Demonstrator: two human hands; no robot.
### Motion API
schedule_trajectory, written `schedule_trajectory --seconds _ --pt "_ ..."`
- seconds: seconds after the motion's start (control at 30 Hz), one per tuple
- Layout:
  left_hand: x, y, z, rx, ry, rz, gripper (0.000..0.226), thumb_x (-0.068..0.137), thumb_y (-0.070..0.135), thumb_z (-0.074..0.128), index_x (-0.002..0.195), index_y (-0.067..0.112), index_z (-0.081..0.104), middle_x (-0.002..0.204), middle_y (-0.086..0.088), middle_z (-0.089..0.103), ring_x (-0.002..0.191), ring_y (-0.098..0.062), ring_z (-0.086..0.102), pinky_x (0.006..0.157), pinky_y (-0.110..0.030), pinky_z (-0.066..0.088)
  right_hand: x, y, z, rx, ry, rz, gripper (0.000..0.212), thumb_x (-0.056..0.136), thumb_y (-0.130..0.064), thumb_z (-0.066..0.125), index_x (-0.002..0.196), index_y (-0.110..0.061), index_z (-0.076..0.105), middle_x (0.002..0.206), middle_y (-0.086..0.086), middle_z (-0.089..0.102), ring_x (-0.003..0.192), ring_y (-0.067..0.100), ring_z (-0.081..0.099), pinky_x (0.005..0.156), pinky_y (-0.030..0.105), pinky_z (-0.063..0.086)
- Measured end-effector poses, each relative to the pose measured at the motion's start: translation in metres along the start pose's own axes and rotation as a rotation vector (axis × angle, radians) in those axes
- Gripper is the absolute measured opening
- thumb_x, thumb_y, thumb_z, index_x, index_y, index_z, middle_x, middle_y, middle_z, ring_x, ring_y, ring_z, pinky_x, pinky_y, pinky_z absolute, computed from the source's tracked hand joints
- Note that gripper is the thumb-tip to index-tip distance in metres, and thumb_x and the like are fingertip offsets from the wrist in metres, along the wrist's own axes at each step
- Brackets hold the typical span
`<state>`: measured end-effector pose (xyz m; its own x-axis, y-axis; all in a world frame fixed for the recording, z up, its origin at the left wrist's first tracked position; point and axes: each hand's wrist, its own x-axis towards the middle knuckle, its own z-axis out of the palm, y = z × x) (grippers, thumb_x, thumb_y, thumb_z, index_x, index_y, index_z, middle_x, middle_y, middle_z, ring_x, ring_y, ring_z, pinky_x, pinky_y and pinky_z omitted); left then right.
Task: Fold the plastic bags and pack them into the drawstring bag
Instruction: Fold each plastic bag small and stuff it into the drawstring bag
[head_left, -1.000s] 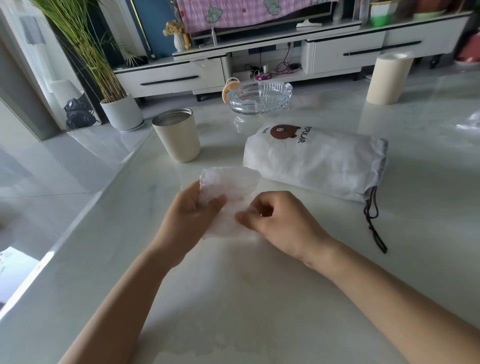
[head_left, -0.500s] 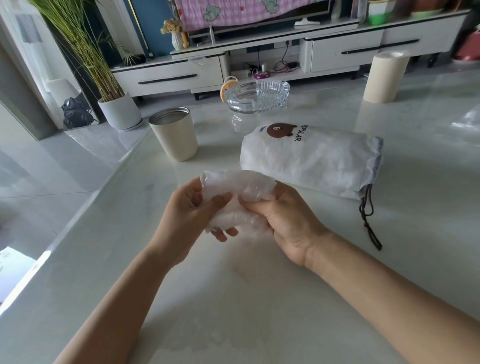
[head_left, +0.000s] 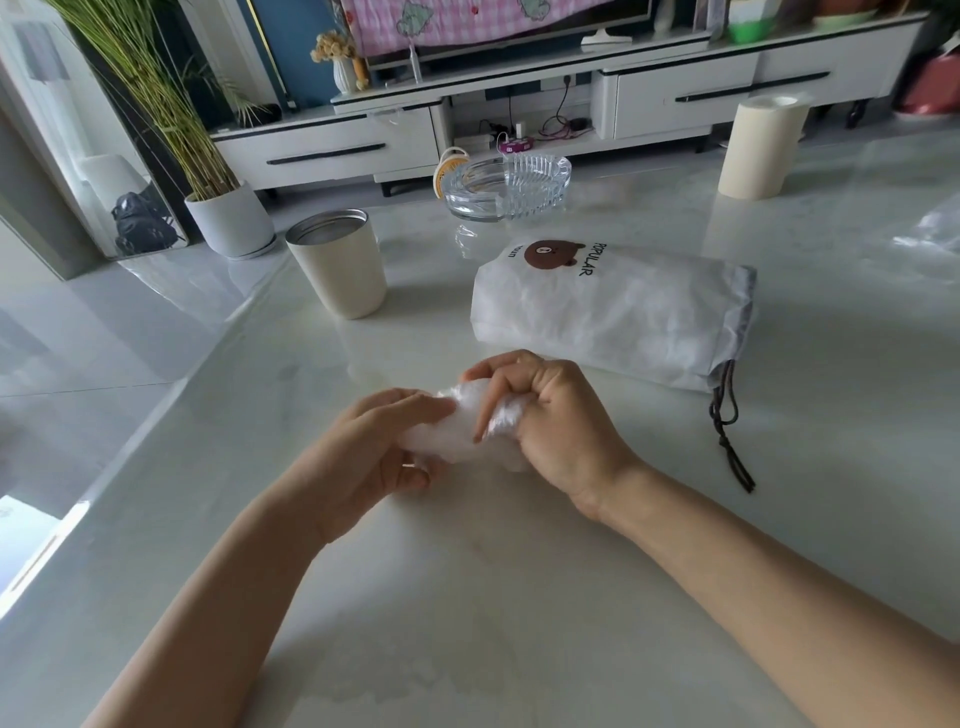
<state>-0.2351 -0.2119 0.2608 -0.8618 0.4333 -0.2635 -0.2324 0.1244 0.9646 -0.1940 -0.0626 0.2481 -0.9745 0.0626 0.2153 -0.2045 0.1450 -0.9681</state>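
Observation:
A clear, crumpled plastic bag (head_left: 457, 431) is bunched small between both hands, just above the white marble table. My right hand (head_left: 550, 421) grips its right end in a closed fist. My left hand (head_left: 379, 447) holds the left end, thumb on top and fingers curled beneath. Behind the hands lies the white drawstring bag (head_left: 613, 317) with a brown bear print, on its side, its mouth at the right. Its dark cord (head_left: 730, 431) trails toward me on the table.
A cream tumbler (head_left: 337, 270) stands at the left of the drawstring bag. A glass ashtray (head_left: 506, 187) sits further back and a cream cylinder (head_left: 761, 148) at the far right. More clear plastic (head_left: 935, 228) lies at the right edge. The table's left edge (head_left: 156, 410) runs diagonally.
The plastic bag, first flat on the table and then lifted, is now squeezed into a much smaller bundle. My right hand has closed into a fist round it.

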Motion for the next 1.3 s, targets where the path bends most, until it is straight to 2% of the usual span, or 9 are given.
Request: schedule_trajectory --seconds 0.17,0.33,0.43,0.53,0.67,0.8,1.07,1.17,1.3 --pt "0.002 0.002 -0.013 -0.043 0.094 0.087 0.029 0.067 0.01 0.075 0.088 0.01 0.056 0.057 0.004 0.054 0.042 -0.006 0.045 0.039 -0.015 0.037 -0.001 -0.003 0.001 -0.122 -0.088 0.003 0.034 0.074 0.019 0.05 0.057 -0.004 0.068 0.095 -0.008 0.054 0.091 0.002 0.053 0.074 0.004 0.04" --pt "0.001 0.004 -0.02 -0.049 0.201 0.236 0.021 0.069 0.021 0.069 0.083 0.01 0.058 0.058 0.01 0.056 0.05 -0.003 0.046 0.046 -0.013 0.04 0.0 -0.007 -0.019 -0.328 -0.014 0.019 0.05 0.074 0.012 0.043 0.056 -0.029 0.066 0.078 0.003 0.068 0.071 0.018 0.062 0.071 0.033 0.053" --pt "0.002 0.001 -0.021 0.057 0.152 0.263 0.026 0.067 0.026 0.076 0.082 0.011 0.062 0.065 0.007 0.057 0.059 -0.006 0.049 0.053 -0.016 0.04 0.001 -0.016 -0.025 -0.196 0.1 0.035 0.033 0.082 0.004 0.052 0.089 -0.024 0.067 0.089 -0.006 0.067 0.078 0.002 0.058 0.076 0.016 0.046" --pt "0.003 -0.003 -0.019 0.095 0.062 0.301 0.033 0.067 0.035 0.073 0.086 0.009 0.066 0.078 -0.003 0.061 0.072 -0.012 0.055 0.065 -0.02 0.046 -0.001 -0.02 -0.021 0.034 -0.17 0.169 0.037 0.085 -0.017 0.065 0.12 -0.019 0.053 0.112 -0.002 0.063 0.1 0.005 0.06 0.086 0.016 0.046" --pt "0.002 -0.003 -0.015 0.056 0.066 0.309 0.037 0.067 0.04 0.072 0.085 0.008 0.066 0.078 -0.005 0.062 0.071 -0.013 0.059 0.063 -0.021 0.052 -0.006 -0.013 -0.003 -0.19 -0.207 0.177 0.026 0.081 -0.022 0.071 0.097 -0.006 0.059 0.085 0.009 0.064 0.074 0.018 0.058 0.07 0.037 0.049" --pt "0.002 -0.003 -0.008 0.007 0.125 0.275 0.019 0.075 0.026 0.066 0.087 0.012 0.065 0.071 0.001 0.064 0.063 -0.009 0.06 0.054 -0.018 0.05 -0.01 -0.01 0.006 -0.206 -0.217 0.138 0.023 0.081 -0.025 0.07 0.071 -0.008 0.058 0.065 -0.005 0.052 0.06 0.01 0.048 0.06 0.027 0.04" --pt "-0.004 -0.005 -0.005 0.055 -0.058 -0.016 0.044 0.09 -0.004 0.042 0.063 0.013 0.073 0.053 -0.002 0.061 0.042 -0.008 0.055 0.039 -0.013 0.042 -0.018 -0.017 0.009 -0.19 -0.259 -0.04 0.018 0.087 -0.006 0.06 0.088 -0.024 0.062 0.139 -0.016 0.036 0.126 -0.001 0.03 0.105 0.01 0.02" --pt "-0.006 -0.008 -0.001 0.094 -0.037 -0.051 0.059 0.092 -0.006 0.037 0.052 0.02 0.072 0.046 0.002 0.055 0.037 -0.006 0.049 0.036 -0.015 0.035 -0.016 -0.019 0.005 0.108 -0.266 0.013 0.021 0.085 0.006 0.056 0.09 -0.008 0.07 0.107 -0.001 0.067 0.106 0.003 0.058 0.097 0.017 0.042" --pt "0.002 -0.004 0.003 -0.07 0.058 0.118 0.02 0.091 0.02 0.05 0.088 0.006 0.065 0.072 -0.011 0.064 0.054 -0.017 0.062 0.047 -0.023 0.05 -0.006 -0.006 0.002 -0.048 0.019 -0.034 0.01 0.089 -0.008 0.059 0.084 -0.009 0.067 0.078 -0.004 0.066 0.075 0.005 0.059 0.074 0.022 0.047"
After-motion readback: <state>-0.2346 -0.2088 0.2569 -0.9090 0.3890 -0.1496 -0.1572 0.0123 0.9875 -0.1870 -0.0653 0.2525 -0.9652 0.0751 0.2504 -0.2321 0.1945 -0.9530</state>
